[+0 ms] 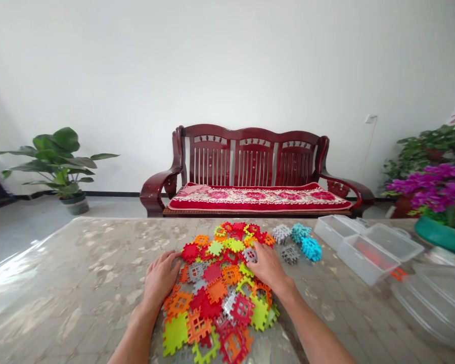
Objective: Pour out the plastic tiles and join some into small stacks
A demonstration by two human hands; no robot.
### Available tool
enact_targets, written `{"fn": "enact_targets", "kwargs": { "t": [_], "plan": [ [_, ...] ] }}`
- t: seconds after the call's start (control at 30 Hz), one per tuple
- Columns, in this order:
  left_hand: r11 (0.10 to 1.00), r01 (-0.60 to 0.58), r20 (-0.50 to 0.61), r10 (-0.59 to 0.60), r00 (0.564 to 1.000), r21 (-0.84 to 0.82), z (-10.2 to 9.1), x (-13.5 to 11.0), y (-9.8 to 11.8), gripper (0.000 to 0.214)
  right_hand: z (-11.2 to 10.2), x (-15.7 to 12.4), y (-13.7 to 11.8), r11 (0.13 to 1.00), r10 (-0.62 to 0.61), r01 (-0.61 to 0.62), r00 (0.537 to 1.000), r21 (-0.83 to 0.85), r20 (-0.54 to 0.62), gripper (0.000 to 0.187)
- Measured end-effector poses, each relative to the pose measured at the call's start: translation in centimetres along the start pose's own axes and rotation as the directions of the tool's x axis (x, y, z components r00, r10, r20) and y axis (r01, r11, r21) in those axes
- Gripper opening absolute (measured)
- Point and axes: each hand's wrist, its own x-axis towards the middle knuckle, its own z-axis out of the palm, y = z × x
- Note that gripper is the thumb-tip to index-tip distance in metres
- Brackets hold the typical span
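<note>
A heap of flat interlocking plastic tiles (220,288) in red, orange, lime and grey lies on the marbled table (79,283). My left hand (161,278) rests flat at the heap's left edge, fingers spread, next to a red tile (190,251). My right hand (266,265) lies palm down on the heap's right side, its fingertips curled onto a grey tile (249,254). Beyond the heap sit a few grey tiles (281,233) and turquoise tiles (307,242) apart from the rest.
Clear plastic boxes (367,250) and loose lids (436,298) stand at the right of the table. A green pot of purple flowers (442,202) is at the far right. A dark wooden bench (250,172) and a leafy plant (58,162) stand behind.
</note>
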Motion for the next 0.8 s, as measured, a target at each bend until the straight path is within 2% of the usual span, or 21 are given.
{"fn": "enact_targets", "kwargs": {
  "t": [0.17, 0.27, 0.37, 0.5, 0.67, 0.8],
  "plan": [
    [1.0, 0.004, -0.018, -0.003, 1.0, 0.014, 0.1, 0.0, 0.0, 0.037, 0.5, 0.5, 2.1, 0.981, 0.014, -0.011, 1.0, 0.194, -0.015, 0.064],
    [1.0, -0.004, -0.013, 0.004, 1.0, 0.019, 0.2, 0.0, -0.1, 0.038, -0.6, 1.8, 4.6, 0.972, 0.057, -0.02, 0.987, 0.234, -0.151, 0.065],
    [1.0, -0.007, -0.017, 0.008, 1.0, 0.016, 0.3, 0.0, -0.2, 0.038, -2.8, 3.6, 7.6, 0.985, 0.132, -0.092, 0.946, 0.142, -0.298, 0.064],
    [1.0, 0.002, -0.017, -0.002, 1.0, 0.01, 0.2, 0.1, -0.1, 0.038, -5.2, 5.8, 10.5, 0.982, 0.173, -0.187, 0.933, -0.013, -0.316, 0.063],
    [1.0, 0.01, -0.01, -0.01, 1.0, 0.01, 0.1, 0.0, 0.0, 0.038, -5.4, 7.3, 11.8, 0.967, 0.207, -0.238, 0.938, -0.085, -0.279, 0.063],
    [1.0, 0.015, 0.001, -0.015, 1.0, 0.013, 0.2, 0.0, -0.1, 0.038, -5.0, 7.6, 12.2, 0.97, 0.206, -0.232, 0.94, -0.069, -0.274, 0.063]
  ]
}}
